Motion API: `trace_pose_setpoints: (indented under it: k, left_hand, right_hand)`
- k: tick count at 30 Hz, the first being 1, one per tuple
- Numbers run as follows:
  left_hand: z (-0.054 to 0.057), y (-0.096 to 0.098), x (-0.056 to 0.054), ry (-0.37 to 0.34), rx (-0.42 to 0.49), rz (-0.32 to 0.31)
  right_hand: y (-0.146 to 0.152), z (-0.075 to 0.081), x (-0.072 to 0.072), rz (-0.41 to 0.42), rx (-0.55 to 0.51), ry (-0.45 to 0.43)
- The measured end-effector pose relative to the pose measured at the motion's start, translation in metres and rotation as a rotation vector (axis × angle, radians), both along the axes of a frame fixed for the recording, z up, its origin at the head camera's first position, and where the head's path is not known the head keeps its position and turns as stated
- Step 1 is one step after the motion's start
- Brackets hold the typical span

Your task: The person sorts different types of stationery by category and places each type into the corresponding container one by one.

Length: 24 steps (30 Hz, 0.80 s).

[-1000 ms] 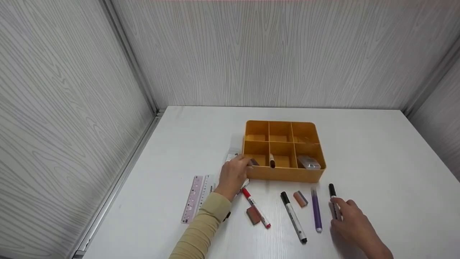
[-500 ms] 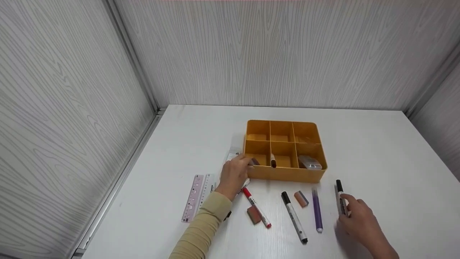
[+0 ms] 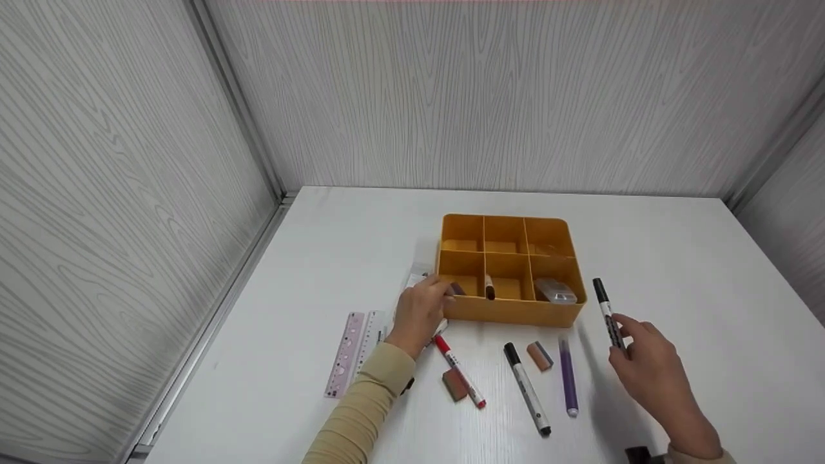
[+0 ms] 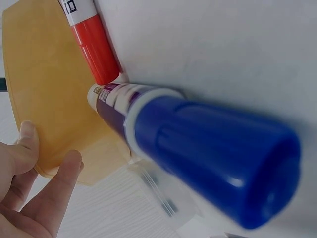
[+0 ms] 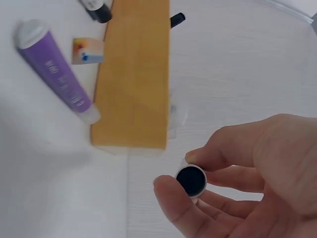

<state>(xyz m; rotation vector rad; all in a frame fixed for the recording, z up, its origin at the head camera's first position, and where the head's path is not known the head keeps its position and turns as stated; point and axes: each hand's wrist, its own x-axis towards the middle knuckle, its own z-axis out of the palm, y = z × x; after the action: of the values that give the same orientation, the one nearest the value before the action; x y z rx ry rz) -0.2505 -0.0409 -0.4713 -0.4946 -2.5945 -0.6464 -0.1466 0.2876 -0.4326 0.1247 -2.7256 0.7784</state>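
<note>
My right hand [image 3: 651,361] pinches a black-capped marker [image 3: 606,308] between thumb and fingers, raised off the table to the right of the yellow compartment box [image 3: 509,312]. In the right wrist view the marker's dark round end [image 5: 191,181] points at the camera. At the box's front left corner, my left hand [image 3: 419,312] grips the wall, its fingertips over the rim. The left wrist view has the thumb and fingers at the box's edge [image 4: 59,99]. The front compartments hold a dark eraser [image 3: 457,289], a brown-capped pen [image 3: 490,288] and a clear plastic case [image 3: 555,291].
Before the box lie a red marker [image 3: 459,372], two erasers [image 3: 454,385], another black-capped marker [image 3: 527,389] and a purple marker [image 3: 568,379]. Two rulers [image 3: 345,354] lie left. A blue-capped tube [image 4: 213,148] lies beneath the left wrist.
My right hand has lifted the black-capped marker off the table and moved it forward, after first shifting slightly right. The left hand stays on the box.
</note>
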Motion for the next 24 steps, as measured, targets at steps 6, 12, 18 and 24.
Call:
trace_pose_setpoints:
  k: [6,12,18,24]
  left_hand:
    - [0.001,0.000,0.001,-0.012,-0.007,0.005]
    - [0.002,-0.001,0.000,-0.003,0.001,-0.007]
    - [0.001,0.000,-0.001,0.009,0.006,-0.011]
    - [0.000,-0.001,0.000,-0.012,-0.002,-0.001]
  right_hand:
    - [-0.013,0.011,-0.007,0.030,-0.001,0.053]
    - [-0.027,0.018,-0.013,0.086,0.001,0.065]
    - [-0.046,0.024,-0.022,0.148,0.010,0.040]
    - [-0.068,0.024,-0.032,0.233,0.041,0.043]
